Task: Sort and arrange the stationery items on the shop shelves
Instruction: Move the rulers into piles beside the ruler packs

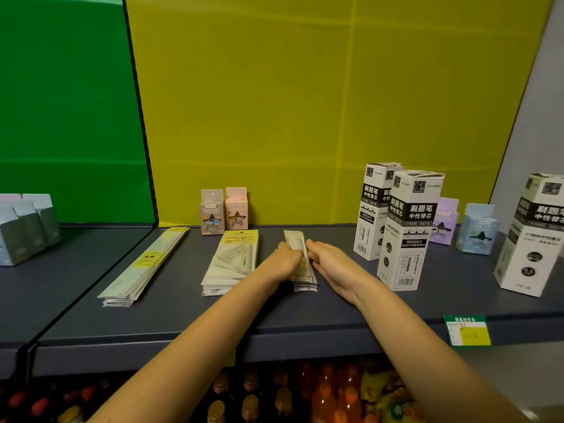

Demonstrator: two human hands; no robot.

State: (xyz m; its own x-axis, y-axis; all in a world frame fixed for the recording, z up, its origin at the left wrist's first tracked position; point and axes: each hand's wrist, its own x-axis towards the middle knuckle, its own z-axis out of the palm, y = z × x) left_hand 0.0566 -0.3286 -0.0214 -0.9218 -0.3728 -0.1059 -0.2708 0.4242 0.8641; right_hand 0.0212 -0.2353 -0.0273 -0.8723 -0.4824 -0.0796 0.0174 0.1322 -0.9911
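Single head-worn wide-angle view, looking forward and slightly down, close above the grey shelf [137, 315]

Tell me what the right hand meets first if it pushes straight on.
The narrow packet stack: the right hand seems to touch its right edge. Beyond it, probably the pink box, though depth is unclear.

Entry: 1 person, 2 arms in view.
- Slender bare left forearm [198, 334]: uncovered along its whole visible length, up to the wrist.
- Slender bare right forearm [406, 325]: same build, likewise uncovered up to the wrist.
- Bare left hand [287, 261]: uncovered; back of hand showing.
- Bare right hand [328, 262]: uncovered; back of hand and fingers showing.
- Upper arms: cut off by the lower picture edge.
- Fingernails: too blurred to tell.
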